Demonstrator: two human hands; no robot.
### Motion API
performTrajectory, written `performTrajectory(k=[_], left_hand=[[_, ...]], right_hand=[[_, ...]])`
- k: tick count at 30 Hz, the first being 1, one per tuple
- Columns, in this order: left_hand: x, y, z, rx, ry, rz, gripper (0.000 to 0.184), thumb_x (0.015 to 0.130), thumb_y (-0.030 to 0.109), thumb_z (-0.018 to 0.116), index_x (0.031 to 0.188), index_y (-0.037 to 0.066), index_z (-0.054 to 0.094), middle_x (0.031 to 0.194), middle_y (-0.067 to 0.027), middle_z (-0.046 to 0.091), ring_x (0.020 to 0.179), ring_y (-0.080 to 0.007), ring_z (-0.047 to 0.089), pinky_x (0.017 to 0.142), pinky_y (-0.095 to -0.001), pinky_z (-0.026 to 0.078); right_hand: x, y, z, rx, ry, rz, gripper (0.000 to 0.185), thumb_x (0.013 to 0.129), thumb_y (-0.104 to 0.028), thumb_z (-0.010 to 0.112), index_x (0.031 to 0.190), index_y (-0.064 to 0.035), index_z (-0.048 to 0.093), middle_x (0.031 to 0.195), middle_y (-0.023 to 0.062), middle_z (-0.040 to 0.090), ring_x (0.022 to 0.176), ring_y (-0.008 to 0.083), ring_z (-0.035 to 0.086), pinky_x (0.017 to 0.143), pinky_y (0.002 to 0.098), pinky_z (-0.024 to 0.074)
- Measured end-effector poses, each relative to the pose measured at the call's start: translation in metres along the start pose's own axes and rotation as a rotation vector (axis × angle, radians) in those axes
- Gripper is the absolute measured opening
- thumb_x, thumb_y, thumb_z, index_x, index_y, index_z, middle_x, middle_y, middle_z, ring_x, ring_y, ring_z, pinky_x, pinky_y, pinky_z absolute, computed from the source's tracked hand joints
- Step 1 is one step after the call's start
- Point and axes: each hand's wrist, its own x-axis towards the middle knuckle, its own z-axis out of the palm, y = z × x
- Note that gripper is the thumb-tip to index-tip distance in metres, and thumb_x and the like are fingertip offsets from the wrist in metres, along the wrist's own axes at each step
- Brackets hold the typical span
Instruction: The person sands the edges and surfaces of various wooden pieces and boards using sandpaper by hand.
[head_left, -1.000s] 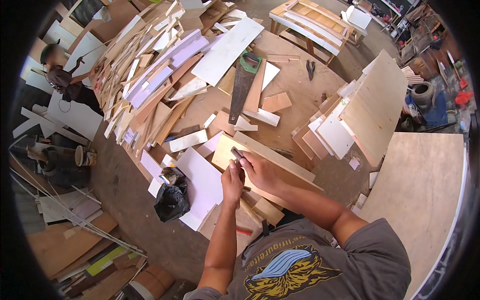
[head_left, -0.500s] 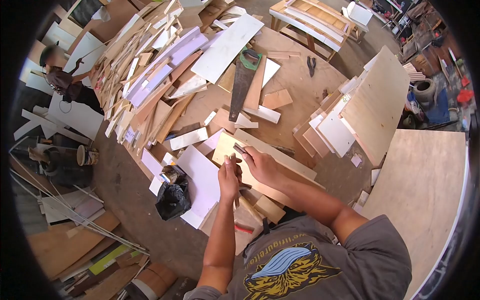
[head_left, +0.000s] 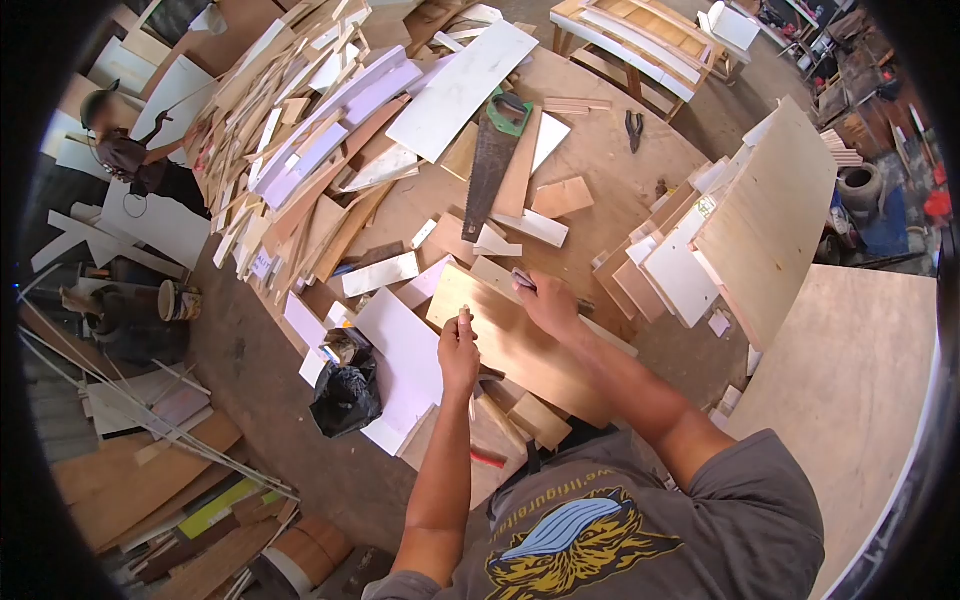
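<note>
My left hand is closed in a pinch over the board, thumb up. A small pale tip shows at its fingertips, but I cannot make out what it belongs to. Farther right, my right hand is closed round a short dark stick-like tool, whose end pokes out past the fingers. Below both hands lies a light plywood board, with a shadow across it. A handsaw with a green handle rests beyond them on the wood scraps. Next to the board is a pale lilac panel.
A black plastic bag sits left of the panel. Offcuts are heaped at the far left of the table. Pliers lie at the back. A plywood box stands right. Another person is at the far left.
My right hand has moved up and to the right, away from my left hand, with the dark tool still in it. My left hand has stayed nearly in place.
</note>
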Motion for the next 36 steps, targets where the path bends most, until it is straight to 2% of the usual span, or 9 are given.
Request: performTrajectory(k=[5,9,12,15,21,26,30,33,36], left_hand=[[0.004,0.012,-0.002,0.112,0.064,-0.019,0.057,0.109,0.049,0.064,0.13,-0.004,0.068,0.091,-0.0088,0.065,0.07,-0.014,0.058,0.059,-0.0323,0.053],[0.01,0.015,-0.002,0.126,0.045,-0.066,0.052,0.111,0.041,0.062,0.135,-0.005,0.067,0.094,-0.0087,0.068,0.071,-0.0115,0.057,0.064,-0.0301,0.048],[0.012,0.022,-0.001,0.11,0.041,-0.095,0.052,0.111,0.04,0.062,0.135,-0.005,0.067,0.095,-0.0096,0.069,0.069,-0.0111,0.057,0.063,-0.03,0.048],[0.018,0.02,0.0,0.096,0.042,-0.107,0.051,0.111,0.04,0.062,0.134,-0.005,0.067,0.096,-0.0101,0.069,0.067,-0.0103,0.056,0.061,-0.0296,0.048],[0.033,0.006,0.001,0.094,0.021,-0.062,0.05,0.111,0.04,0.062,0.133,-0.005,0.067,0.096,-0.0103,0.069,0.064,-0.0093,0.054,0.058,-0.0286,0.047],[0.048,-0.013,0.008,0.121,0.008,-0.002,0.048,0.111,0.039,0.062,0.132,-0.004,0.068,0.094,-0.0084,0.068,0.063,-0.0089,0.054,0.057,-0.0281,0.047],[0.049,0.002,0.014,0.081,0.021,-0.057,0.049,0.11,0.04,0.065,0.127,-0.006,0.069,0.095,-0.0091,0.069,0.083,-0.0161,0.06,0.075,-0.0341,0.052],[0.054,0.006,0.014,0.097,0.033,-0.017,0.048,0.11,0.039,0.065,0.129,-0.005,0.068,0.093,-0.0077,0.068,0.078,-0.0138,0.059,0.07,-0.032,0.051],[0.069,-0.013,0.01,0.134,0.06,0.114,0.044,0.11,0.035,0.066,0.131,-0.004,0.067,0.088,-0.0043,0.064,0.065,-0.0085,0.057,0.056,-0.027,0.049]], right_hand=[[0.031,0.019,0.018,0.007,-0.004,0.102,0.034,0.1,-0.037,0.069,0.115,-0.0073,0.076,0.111,0.0223,0.076,0.105,0.0443,0.072,0.089,0.0545,0.0554],[0.063,0.044,0.044,0.126,0.126,0.24,0.038,0.101,-0.038,0.067,0.125,-0.0101,0.076,0.116,0.0227,0.076,0.111,0.0431,0.072,0.095,0.0525,0.0552],[0.093,0.081,0.079,0.151,0.211,0.266,0.036,0.104,-0.038,0.067,0.118,-0.0062,0.076,0.115,0.0231,0.077,0.105,0.0403,0.073,0.091,0.0506,0.0545],[0.106,0.077,0.081,0.223,0.009,0.473,0.038,0.104,-0.04,0.068,0.111,-0.0038,0.077,0.103,0.0195,0.077,0.096,0.0329,0.073,0.087,0.0476,0.0534],[0.101,0.05,0.085,0.405,-0.16,0.379,0.035,0.105,-0.037,0.07,0.104,-0.0028,0.079,0.088,0.0069,0.074,0.088,0.0153,0.063,0.081,0.04,0.0513],[0.102,0.05,0.084,0.531,-0.228,0.217,0.029,0.106,-0.028,0.069,0.117,-0.0017,0.076,0.093,0.0041,0.074,0.086,0.0141,0.063,0.078,0.0374,0.0517],[0.119,0.06,0.089,0.689,-0.283,0.283,0.038,0.103,-0.025,0.072,0.132,-0.0018,0.07,0.107,0.0069,0.077,0.092,0.0175,0.068,0.082,0.0382,0.0537],[0.138,0.041,0.071,0.139,-0.023,0.415,0.044,0.097,-0.02,0.076,0.137,-0.0024,0.067,0.117,0.0114,0.077,0.102,0.0224,0.073,0.089,0.0391,0.0552],[0.156,0.033,0.075,0.305,0.28,0.402,0.044,0.093,-0.017,0.078,0.132,-0.0002,0.068,0.124,0.0159,0.076,0.113,0.026,0.073,0.094,0.0394,0.0552]])
